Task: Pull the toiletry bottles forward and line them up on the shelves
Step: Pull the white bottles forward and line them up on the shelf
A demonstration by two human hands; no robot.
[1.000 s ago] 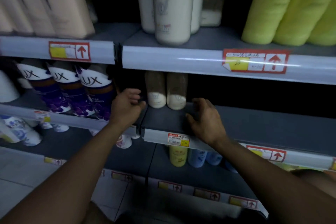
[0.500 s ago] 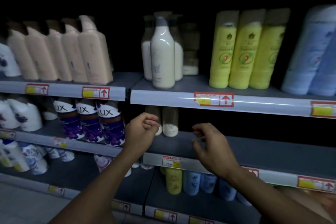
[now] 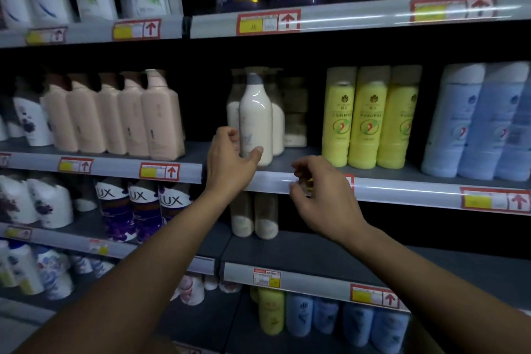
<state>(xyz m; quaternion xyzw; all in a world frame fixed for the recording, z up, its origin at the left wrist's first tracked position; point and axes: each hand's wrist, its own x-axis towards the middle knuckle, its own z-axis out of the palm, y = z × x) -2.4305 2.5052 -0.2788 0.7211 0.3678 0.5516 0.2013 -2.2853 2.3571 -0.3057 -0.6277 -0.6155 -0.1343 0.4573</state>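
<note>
- The left hand (image 3: 230, 161) curls round the cream bottle (image 3: 255, 121) near the shelf (image 3: 402, 190) edge, probably to square it up.
- The right hand (image 3: 319, 195), fingers loosely curled and holding nothing, hovers before the shelf lip, seemingly ready to help.

Bare grey shelf surface (image 3: 304, 156) lies open between the front cream-white plastic bottle (image 3: 255, 121) and the row of tall yellow bottles (image 3: 367, 118). Dim bottles (image 3: 294, 112) stand behind the gap.

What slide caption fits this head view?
Left hand grips the front white bottle; right hand hovers at the shelf edge.
</note>
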